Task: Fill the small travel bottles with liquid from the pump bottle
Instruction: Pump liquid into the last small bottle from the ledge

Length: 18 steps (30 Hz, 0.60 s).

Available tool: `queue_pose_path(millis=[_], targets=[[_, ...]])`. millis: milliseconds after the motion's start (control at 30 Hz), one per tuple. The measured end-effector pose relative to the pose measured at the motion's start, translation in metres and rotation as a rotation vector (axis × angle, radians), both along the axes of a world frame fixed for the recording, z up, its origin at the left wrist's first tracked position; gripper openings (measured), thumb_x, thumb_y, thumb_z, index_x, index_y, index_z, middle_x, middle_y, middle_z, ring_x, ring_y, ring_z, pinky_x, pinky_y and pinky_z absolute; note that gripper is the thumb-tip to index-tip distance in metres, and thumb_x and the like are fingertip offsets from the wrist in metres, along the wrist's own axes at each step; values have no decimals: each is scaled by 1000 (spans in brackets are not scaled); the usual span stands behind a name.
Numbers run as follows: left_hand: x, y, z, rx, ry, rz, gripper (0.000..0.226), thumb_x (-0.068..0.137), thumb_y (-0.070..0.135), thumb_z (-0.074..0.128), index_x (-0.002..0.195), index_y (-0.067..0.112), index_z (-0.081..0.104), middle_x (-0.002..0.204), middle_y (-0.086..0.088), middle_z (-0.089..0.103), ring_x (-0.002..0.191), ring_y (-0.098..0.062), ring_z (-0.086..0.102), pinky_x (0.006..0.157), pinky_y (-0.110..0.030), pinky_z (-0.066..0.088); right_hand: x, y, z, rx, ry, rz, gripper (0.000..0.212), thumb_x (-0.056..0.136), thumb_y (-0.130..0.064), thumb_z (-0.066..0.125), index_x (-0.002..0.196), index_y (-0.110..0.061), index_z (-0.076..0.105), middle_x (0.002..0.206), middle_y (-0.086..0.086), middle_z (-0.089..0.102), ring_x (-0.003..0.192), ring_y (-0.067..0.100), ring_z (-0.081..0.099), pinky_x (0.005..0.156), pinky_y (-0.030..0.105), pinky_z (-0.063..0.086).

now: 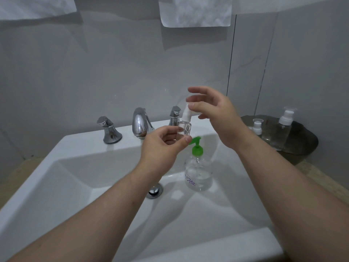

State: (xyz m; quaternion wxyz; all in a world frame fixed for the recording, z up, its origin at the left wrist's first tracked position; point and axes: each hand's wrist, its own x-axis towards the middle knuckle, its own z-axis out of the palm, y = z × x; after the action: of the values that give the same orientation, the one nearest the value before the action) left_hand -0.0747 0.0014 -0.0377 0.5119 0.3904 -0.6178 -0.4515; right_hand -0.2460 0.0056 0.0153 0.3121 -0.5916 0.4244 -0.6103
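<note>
Far up-left of the pump bottle, on the wall: the corner of a white towel. Lower, on the back ledge of the white sink and well left of the pump bottle: a chrome tap handle. Nearer, still left and behind: the chrome spout, then a second tap handle, partly hidden by the held bottle. Down-left of the pump bottle, in the basin floor: a chrome drain, half covered by the left forearm.

Just up-left of the pump bottle's green head: the left hand, raised off the basin, thumb and fingertips pinched on the clear lower body of a small spray bottle. Held in the air right above the pump bottle, near upright, white spray top uppermost, clear of the green nozzle.

As for the pump bottle: upright in the basin, clear-bodied, clear liquid in the lower part, purple writing on its side, touched by neither hand.

Above and slightly right of the pump bottle: the right hand, thumb against the white top, a blurred fingertip behind it, seemingly a pinch; other fingers spread loose. Both hands on the one small bottle, one low, one high.

Far right of the pump bottle, on the beige surface: a dark stone tray carrying a small white-capped bottle and a taller clear foam-pump bottle. High above the pump bottle: a second towel.
</note>
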Motion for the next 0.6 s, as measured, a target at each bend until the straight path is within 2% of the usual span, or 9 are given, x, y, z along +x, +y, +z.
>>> queue_pose_path(millis=[67,167,233,300,367,433,467,533,600], targets=[[0,0,0,3,-5,1,31,82,11,84,110,9,72,90,-2,79,89,-15,75,84,-30,61,2,0,-3,0,40,1,40,90,-10,78,128,-18,67,95,4,77,90,10,73,78,19,52],[0,0,0,2,-14,1,31,81,11,85,110,10,72,91,-1,79,89,-15,75,82,-28,60,5,1,-6,-10,96,-62,47,86,-22,86,128,-20,64,81,-3,66,74,7,63,73,17,51],[0,0,0,3,-18,8,32,81,13,85,110,10,72,91,-1,79,90,-16,75,84,-31,60,4,1,-3,5,36,-25,51,86,-27,83,131,-22,61,89,-4,66,80,5,64,74,17,50],[0,-1,0,7,-16,12,34,80,13,86,111,9,72,92,-2,79,91,-17,75,84,-32,60,1,-1,-1,18,-4,12,54,83,-22,79,133,-23,60,102,-3,75,92,6,70,82,22,54],[0,0,0,13,-17,10,35,80,13,86,112,8,72,91,-2,79,90,-15,75,83,-29,60,0,-1,-4,7,49,-13,53,84,-13,83,131,-22,61,94,0,77,89,11,72,89,31,57],[0,1,0,17,-17,8,34,80,11,86,111,9,72,91,-2,79,87,-13,75,79,-24,59,3,-2,-7,6,87,-61,51,83,-18,88,127,-22,62,83,-1,64,77,11,62,79,27,54],[0,1,1,17,-20,6,34,80,11,85,111,10,72,90,-2,79,86,-12,75,78,-23,59,4,-1,-7,16,78,-63,50,82,-22,88,125,-23,62,84,-1,58,77,12,57,75,26,51],[-1,1,1,15,-16,5,32,80,11,85,110,10,73,90,-2,79,84,-11,75,77,-23,59,4,-1,-4,47,28,-21,51,79,-28,83,125,-25,62,94,-2,64,83,11,61,74,23,49],[-1,2,1,13,-10,3,32,80,11,85,110,10,73,90,-3,79,83,-11,75,77,-22,59,2,-1,-4,47,22,-8,50,80,-22,82,127,-24,63,100,5,76,88,10,68,77,26,52]])
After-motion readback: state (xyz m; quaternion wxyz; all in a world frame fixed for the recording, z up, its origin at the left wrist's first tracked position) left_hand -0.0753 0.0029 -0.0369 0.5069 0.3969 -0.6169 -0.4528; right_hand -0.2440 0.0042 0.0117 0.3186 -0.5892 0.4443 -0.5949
